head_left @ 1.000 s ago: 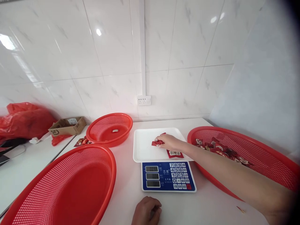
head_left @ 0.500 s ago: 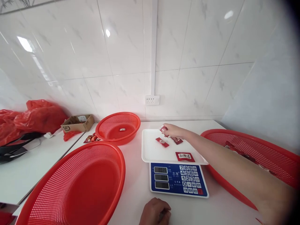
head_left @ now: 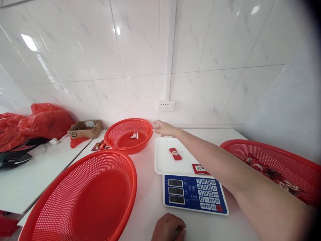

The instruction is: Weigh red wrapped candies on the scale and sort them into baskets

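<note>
Red mesh marks where the right hand [head_left: 163, 128] now is. It has left the white tray [head_left: 163, 162] and is stretched out to the far right rim of the small red basket [head_left: 117, 134]. Its fingers are straight and loosely spread, and they pinch nothing. Half a second ago they pinched a red packet above the tray. That packet is gone from the hand, and pale packets [head_left: 134, 135] lie on the basket's floor, though I cannot tell their number. So the piece seems to have gone from the tray into the small basket.

Two packets stay on the tray, one [head_left: 175, 153] near its middle and one [head_left: 200, 168] at its near edge, partly under the forearm. The tray sits on a blue-faced scale [head_left: 194, 194]. The left hand [head_left: 169, 229] rests at the near edge of the desk [head_left: 147, 201] with its fingers curled in, and I cannot tell whether it holds anything.

The desk is white. A large red basket [head_left: 82, 197] stands near left, and another [head_left: 250, 144] on the right holds many red packets [head_left: 265, 170]. A few loose packets [head_left: 100, 146] lie just left of the small basket. Farther left are a cardboard box [head_left: 85, 129] and a red plastic bag [head_left: 37, 122]. The walls are glossy white tile, with a wall socket [head_left: 167, 105] above the desk.
</note>
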### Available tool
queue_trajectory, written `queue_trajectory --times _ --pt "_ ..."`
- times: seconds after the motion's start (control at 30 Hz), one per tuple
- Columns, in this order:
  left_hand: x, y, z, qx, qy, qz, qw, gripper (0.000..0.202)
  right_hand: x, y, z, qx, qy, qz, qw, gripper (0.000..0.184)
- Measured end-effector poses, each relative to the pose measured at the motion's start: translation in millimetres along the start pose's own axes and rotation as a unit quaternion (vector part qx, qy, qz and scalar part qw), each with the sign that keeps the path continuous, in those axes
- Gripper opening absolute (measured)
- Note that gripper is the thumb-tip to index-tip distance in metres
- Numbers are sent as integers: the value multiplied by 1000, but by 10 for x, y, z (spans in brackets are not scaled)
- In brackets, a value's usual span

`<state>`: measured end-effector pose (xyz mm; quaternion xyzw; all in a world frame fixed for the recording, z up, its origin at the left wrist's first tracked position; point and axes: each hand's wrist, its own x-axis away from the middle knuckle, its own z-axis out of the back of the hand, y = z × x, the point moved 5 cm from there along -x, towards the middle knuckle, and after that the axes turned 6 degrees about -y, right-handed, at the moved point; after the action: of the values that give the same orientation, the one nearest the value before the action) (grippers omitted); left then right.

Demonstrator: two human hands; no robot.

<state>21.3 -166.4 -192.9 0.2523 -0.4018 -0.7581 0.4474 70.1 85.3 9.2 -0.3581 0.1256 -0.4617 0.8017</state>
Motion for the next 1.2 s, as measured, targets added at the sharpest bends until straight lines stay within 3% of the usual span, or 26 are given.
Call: queue_trajectory --times 0.1,0.23,0.37,0.5,0.67,0.77,0.83,1.0,1.1,1.2 --pt "-8 -26 -22 -2 -2 1 1000 24 234 244 -104 228 -37 -64 971 53" --pt "-27 0 -16 -6 -13 8 1000 24 616 505 -324 281 -62 -104 952 44" --pt "-25 71 25 -6 -19 17 1000 24 798 568 -447 297 -64 -97 948 39" --pt "-16 86 31 -2 -16 24 1000 25 640 435 -418 268 -42 -75 960 36" --pt "-5 78 30 0 -10 27 1000 25 189 -41 -181 170 31 0 985 34" --pt "-3 84 42 -4 -9 21 1000 24 91 -214 -43 128 80 33 988 34" --pt "-6 78 43 -5 -10 21 1000 23 121 -211 -71 123 73 51 988 31" --pt "11 71 3 0 -10 13 1000 22 297 -20 -412 223 -14 66 972 32" --pt "40 83 83 51 38 14 998 16 379 5 -501 228 -17 58 972 30" --pt "36 26 412 132 179 59 973 19 506 -87 -451 210 11 87 974 29"
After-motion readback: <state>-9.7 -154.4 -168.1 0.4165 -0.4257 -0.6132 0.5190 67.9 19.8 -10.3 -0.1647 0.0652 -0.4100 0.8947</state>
